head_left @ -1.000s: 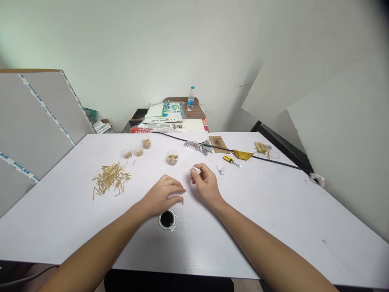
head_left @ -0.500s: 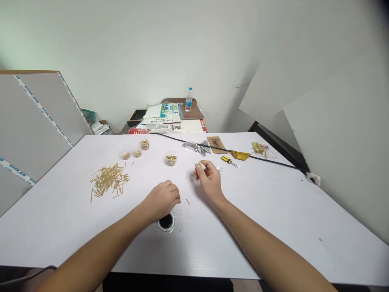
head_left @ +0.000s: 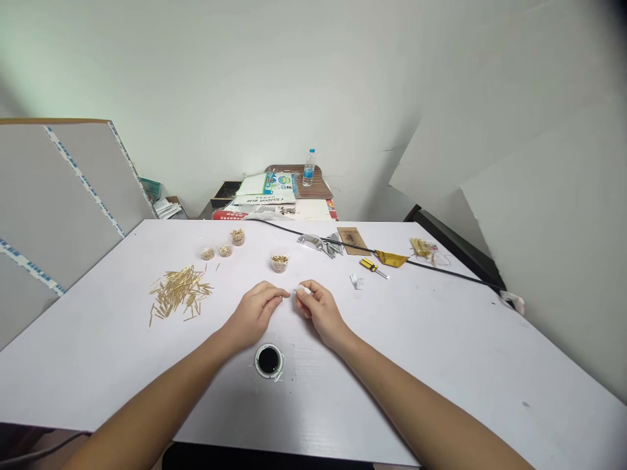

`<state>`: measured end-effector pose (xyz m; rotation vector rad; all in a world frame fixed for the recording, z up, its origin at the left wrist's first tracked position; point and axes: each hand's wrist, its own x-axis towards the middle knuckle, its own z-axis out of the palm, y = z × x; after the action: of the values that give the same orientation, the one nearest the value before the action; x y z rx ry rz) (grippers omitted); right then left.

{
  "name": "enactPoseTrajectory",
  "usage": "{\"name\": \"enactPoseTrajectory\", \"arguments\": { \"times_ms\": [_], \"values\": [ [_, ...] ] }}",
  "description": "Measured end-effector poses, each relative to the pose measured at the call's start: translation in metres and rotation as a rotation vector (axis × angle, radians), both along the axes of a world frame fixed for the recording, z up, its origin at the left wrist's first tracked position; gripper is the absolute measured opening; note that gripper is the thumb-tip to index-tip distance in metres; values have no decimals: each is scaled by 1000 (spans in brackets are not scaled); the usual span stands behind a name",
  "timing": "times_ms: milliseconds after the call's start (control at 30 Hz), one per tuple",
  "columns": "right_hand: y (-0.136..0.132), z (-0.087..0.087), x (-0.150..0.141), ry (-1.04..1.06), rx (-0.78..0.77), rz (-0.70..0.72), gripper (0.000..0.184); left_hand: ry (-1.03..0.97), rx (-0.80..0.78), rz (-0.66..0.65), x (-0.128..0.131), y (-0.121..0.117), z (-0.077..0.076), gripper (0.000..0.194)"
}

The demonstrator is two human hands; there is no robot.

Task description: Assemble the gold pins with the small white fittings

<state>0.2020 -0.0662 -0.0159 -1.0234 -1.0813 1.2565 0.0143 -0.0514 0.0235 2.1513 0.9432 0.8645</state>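
— What did our hands have hold of?
— Our right hand [head_left: 321, 313] was folded, thumb and fingers pinching a small white piece [head_left: 304, 292], just beside the fingertips of our left hand [head_left: 251, 314]. That one had its fingers close to the thumb; we couldn't tell whether anything lay between them.
— And the containers?
— Towards seven o'clock from the hands we had a round, white-rimmed dish [head_left: 257, 361] with something black and glossy in it. At twelve stood a clear tub [head_left: 279, 267] of shiny gold-coloured pieces. Between ten and eleven sat three smaller-looking tubs [head_left: 238, 241] of pale gold bits, too tiny for us to make out.
— Anything loose?
— At nine, a heap of slim, straight, metallic-looking pins [head_left: 180, 290] on our smooth white table [head_left: 343, 405]; at two, a yellow-and-black screwdriver [head_left: 369, 265]. Farther off, near twelve, stood a clear, blue-capped bottle [head_left: 308, 171].
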Motion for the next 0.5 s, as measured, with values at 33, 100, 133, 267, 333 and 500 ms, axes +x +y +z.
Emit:
{"name": "enactPoseTrajectory", "arguments": {
  "times_ms": [33,100,133,267,333,500],
  "values": [
    [-1,-1,-2,-7,-5,32,39,-41,-50,4,1,1,-2,23],
    [-1,-4,-5,-43,8,49,38,-166,-213,18,3,2,-7,20],
    [-2,-4,-5,-73,22,44,38,-238,-307,29,4,3,-9,21],
    [-6,-3,-6,-242,97,19,31,-412,-530,92,9,5,-15,31],
    [-8,-1,-6,-313,124,15,28,-434,-548,119,9,5,-15,32],
    [-10,3,-7,-373,141,3,24,-467,-561,170,10,5,-14,35]
  ]
}}
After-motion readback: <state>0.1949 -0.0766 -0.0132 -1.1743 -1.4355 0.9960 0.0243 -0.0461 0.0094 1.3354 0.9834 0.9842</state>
